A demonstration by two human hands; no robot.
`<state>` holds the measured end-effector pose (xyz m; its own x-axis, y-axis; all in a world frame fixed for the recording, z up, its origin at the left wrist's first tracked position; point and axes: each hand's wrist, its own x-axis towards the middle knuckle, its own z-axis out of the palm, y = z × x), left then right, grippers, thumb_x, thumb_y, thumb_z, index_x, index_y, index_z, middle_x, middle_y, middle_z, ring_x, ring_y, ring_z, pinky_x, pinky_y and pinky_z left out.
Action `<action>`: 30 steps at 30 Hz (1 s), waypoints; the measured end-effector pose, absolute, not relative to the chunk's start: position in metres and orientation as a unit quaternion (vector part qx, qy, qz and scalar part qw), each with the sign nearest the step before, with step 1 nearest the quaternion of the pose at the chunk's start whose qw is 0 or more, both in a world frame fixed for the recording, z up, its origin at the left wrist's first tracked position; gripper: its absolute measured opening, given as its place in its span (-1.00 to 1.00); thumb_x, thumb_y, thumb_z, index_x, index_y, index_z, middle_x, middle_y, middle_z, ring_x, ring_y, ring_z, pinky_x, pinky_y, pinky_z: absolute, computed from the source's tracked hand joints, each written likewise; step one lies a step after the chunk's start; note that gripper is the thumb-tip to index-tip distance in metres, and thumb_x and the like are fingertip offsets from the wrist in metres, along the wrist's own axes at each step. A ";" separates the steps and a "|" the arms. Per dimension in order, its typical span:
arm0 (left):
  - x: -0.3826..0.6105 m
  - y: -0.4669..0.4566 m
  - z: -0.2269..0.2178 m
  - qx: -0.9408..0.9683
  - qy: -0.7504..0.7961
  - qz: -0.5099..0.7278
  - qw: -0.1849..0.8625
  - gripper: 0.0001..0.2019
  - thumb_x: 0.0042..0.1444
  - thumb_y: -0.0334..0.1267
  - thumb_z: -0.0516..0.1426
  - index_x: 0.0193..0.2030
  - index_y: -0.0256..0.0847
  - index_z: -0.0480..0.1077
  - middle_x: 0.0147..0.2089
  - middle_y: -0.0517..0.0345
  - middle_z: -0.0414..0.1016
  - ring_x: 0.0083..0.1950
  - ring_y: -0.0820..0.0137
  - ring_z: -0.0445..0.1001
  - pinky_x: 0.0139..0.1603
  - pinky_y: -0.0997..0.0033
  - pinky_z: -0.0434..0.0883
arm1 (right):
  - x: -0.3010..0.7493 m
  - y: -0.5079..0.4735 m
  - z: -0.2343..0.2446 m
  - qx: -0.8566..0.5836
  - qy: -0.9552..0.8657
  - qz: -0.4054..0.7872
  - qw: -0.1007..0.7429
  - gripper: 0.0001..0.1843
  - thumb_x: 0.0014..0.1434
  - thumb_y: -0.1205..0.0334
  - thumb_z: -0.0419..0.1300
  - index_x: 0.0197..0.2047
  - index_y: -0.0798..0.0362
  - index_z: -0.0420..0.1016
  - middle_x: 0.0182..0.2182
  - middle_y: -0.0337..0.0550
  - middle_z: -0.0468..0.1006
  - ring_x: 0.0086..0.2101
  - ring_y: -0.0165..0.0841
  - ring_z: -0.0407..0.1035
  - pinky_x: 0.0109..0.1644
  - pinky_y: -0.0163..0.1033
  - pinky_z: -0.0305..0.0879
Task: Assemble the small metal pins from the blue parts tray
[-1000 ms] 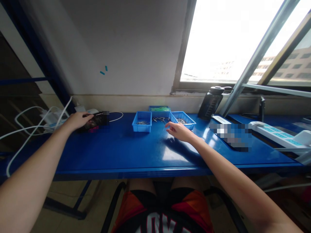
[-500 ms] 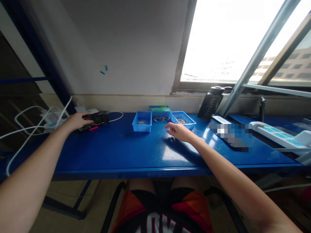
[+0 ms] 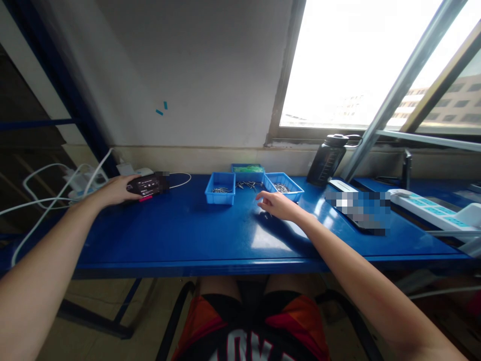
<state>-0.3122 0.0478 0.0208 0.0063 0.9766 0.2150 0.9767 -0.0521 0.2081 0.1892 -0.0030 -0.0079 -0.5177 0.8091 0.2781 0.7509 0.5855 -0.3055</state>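
Note:
My left hand is stretched out to the far left of the blue table and closed around a small black device with white markings and a pink underside, tilted up off the table. My right hand rests near the middle of the table with its fingers loosely spread, holding nothing, just in front of the right blue tray. A left blue tray holds small metal parts, and more loose metal parts lie between the two trays.
A third blue tray with green contents sits behind against the wall. A dark water bottle stands right of the trays. A white power strip lies far right. White cables and chargers hang at the left edge.
My left hand has lifted and turned the black device so its marked face shows. My right hand has stayed almost still.

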 end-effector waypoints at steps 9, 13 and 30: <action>-0.316 0.049 0.018 -0.731 -0.673 -0.105 0.039 -0.19 -0.25 0.07 0.15 0.17 -0.25 0.09 0.02 -0.04 0.32 -0.01 0.17 0.33 -0.09 0.33 0.29 | 0.189 -0.003 -0.008 -0.452 -0.867 0.076 0.196 -0.75 0.11 0.21 0.02 -0.14 0.04 0.36 -0.51 -0.25 0.47 -0.52 -0.48 0.29 -0.43 -0.39 0.11; -0.316 0.049 0.018 -0.734 -0.670 -0.102 0.038 -0.22 -0.24 0.09 0.14 0.15 -0.20 0.13 -0.02 0.00 0.36 -0.03 0.18 0.34 -0.11 0.34 0.30 | 0.189 -0.002 -0.009 -0.453 -0.867 0.077 0.192 -0.75 0.11 0.21 0.02 -0.13 0.04 0.36 -0.52 -0.25 0.47 -0.52 -0.48 0.29 -0.43 -0.39 0.11; -0.317 0.048 0.018 -0.713 -0.689 -0.076 0.108 -0.36 -0.04 -0.01 0.01 0.18 -0.29 0.10 0.03 -0.10 0.31 -0.01 0.16 0.32 -0.08 0.30 0.29 | 0.190 -0.002 -0.009 -0.454 -0.867 0.084 0.186 -0.75 0.11 0.22 0.03 -0.12 0.04 0.35 -0.50 -0.24 0.47 -0.52 -0.47 0.31 -0.41 -0.38 0.13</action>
<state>-0.3165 0.0480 0.0178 0.0388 0.9654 0.2579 0.9984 -0.0269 -0.0496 0.1899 -0.0016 -0.0094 -0.5181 0.8191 0.2463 0.7570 0.5732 -0.3137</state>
